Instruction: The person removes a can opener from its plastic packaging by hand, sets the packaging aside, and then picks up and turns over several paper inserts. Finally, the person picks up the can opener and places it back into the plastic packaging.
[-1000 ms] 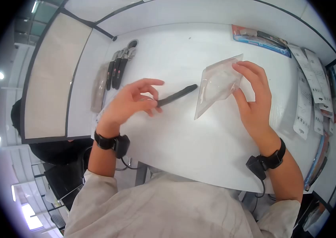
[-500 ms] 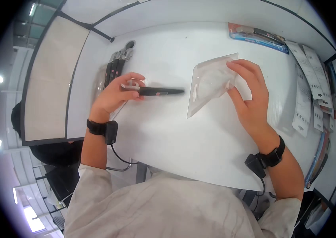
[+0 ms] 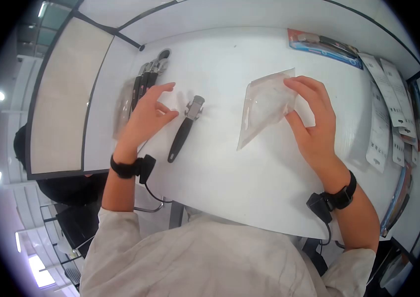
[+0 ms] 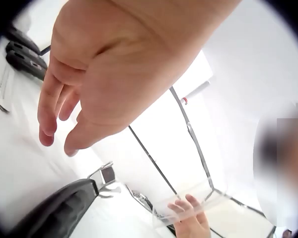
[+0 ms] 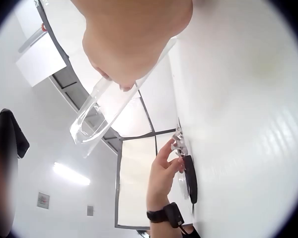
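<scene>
A tool (image 3: pixel 184 129) with a black handle and a silver metal head, resembling a can opener, lies on the white table with its head pointing away from me. My left hand (image 3: pixel 148 115) hovers just left of it, thumb and fingers apart and holding nothing. In the left wrist view the tool's ribbed handle (image 4: pixel 59 208) shows below the fingertips. My right hand (image 3: pixel 315 114) pinches a clear plastic blister shell (image 3: pixel 268 101) by its right edge, tilted over the table. Seen from the right wrist, the shell (image 5: pixel 97 116) extends out past the hand.
Several similar black-handled tools (image 3: pixel 146 81) lie side by side at the left, with clear plastic packaging (image 3: pixel 124 111) beside them. At the back right sits a packaged tool (image 3: pixel 325 48) on blue-and-orange card. White cards (image 3: pixel 379 126) overlap along the right side. Partition walls edge the table.
My left hand has turned the tool, laid it on the table and let go, drawing back to its left. The right hand keeps hold of the plastic shell, almost in place.
</scene>
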